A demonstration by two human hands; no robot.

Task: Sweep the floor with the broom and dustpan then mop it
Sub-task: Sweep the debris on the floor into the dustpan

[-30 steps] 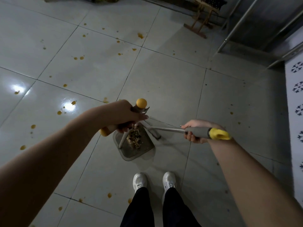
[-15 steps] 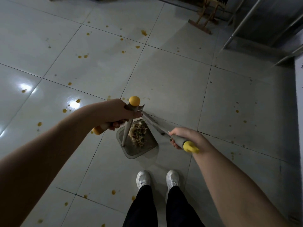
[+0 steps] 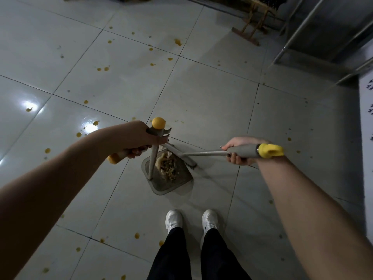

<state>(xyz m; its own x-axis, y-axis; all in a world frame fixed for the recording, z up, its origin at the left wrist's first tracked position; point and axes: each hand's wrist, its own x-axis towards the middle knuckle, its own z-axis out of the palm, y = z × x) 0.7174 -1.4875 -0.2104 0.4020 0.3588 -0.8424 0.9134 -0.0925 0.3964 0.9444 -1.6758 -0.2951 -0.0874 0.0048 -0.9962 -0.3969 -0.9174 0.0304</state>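
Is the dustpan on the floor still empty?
No, the dustpan already holds a heap of brownish debris, with the broom head at its edge.

Dustpan point(image 3: 170, 181) in front of your shoes: grey, flat on pale tile, open mouth toward upper right. Pile of tan and dark debris point(image 3: 168, 167) heaped inside, near mouth. Its pole point(image 3: 153, 152) rises grey to yellow ball cap, leaning slightly. Broom point(image 3: 203, 153): silver shaft runs nearly level from right, grey grip, yellow end cap. Dark bristle head point(image 3: 189, 162) sits at dustpan's mouth edge, touching debris. Orange-yellow spots point(image 3: 103, 68) scattered across floor point(image 3: 205, 102) around both.
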